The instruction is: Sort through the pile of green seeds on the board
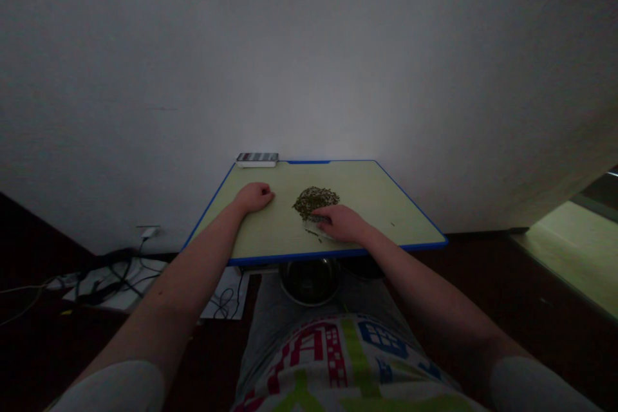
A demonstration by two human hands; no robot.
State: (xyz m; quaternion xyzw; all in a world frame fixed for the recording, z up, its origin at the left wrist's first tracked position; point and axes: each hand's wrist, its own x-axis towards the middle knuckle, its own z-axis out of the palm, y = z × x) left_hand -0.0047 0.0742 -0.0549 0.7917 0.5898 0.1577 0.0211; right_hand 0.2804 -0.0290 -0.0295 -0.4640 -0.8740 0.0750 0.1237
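A pile of small dark brown-green bits (316, 198), like dried leaves or seeds, lies on the pale tabletop (367, 183). My right hand (342, 222) is at the near right edge of the pile, its fingers curled together and touching the bits. Under those fingers shows a pale, see-through piece (313, 227); its kind is too dim to tell. To the left of the pile, my left hand (255, 197) rests on the tabletop in a loose fist, and nothing shows in it.
A phone-like device (257, 159) on a white block sits at the far left corner of the table. Below the near blue edge (270, 259), a metal bowl (309, 283) is at my lap. Cables (123, 270) lie on the floor at left. A wall (309, 58) stands behind.
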